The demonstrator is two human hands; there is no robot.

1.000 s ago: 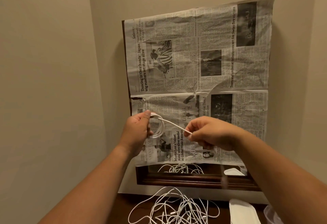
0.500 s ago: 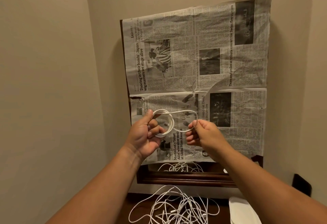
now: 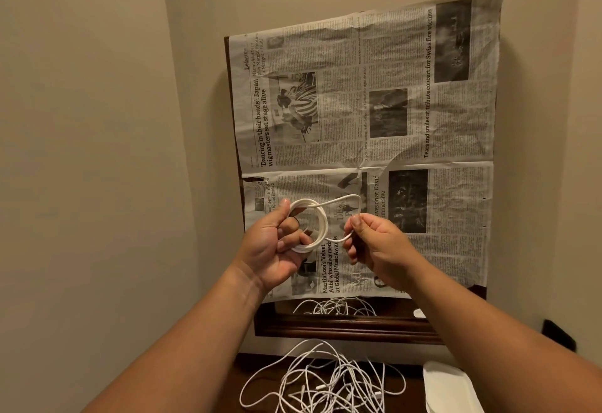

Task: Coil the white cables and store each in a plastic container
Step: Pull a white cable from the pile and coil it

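Note:
A white cable is wound into a small coil held up in front of me. My left hand grips the coil, thumb on top and fingers curled through the ring. My right hand pinches the cable's loose tail, which arcs from the coil's top over to my fingertips and back. A tangle of several loose white cables lies on the dark wooden table below. A white plastic container sits at the lower right, partly hidden by my right forearm.
A newspaper sheet covers a dark-framed mirror leaning on the beige wall; its bare lower strip reflects the cables. A dark wall socket sits at the far right. Walls close in on the left and right.
My right hand has brought the loose tail leftward, closer to the coil, making a tighter loop. My left hand keeps its hold on the coil. The camera tilted slightly.

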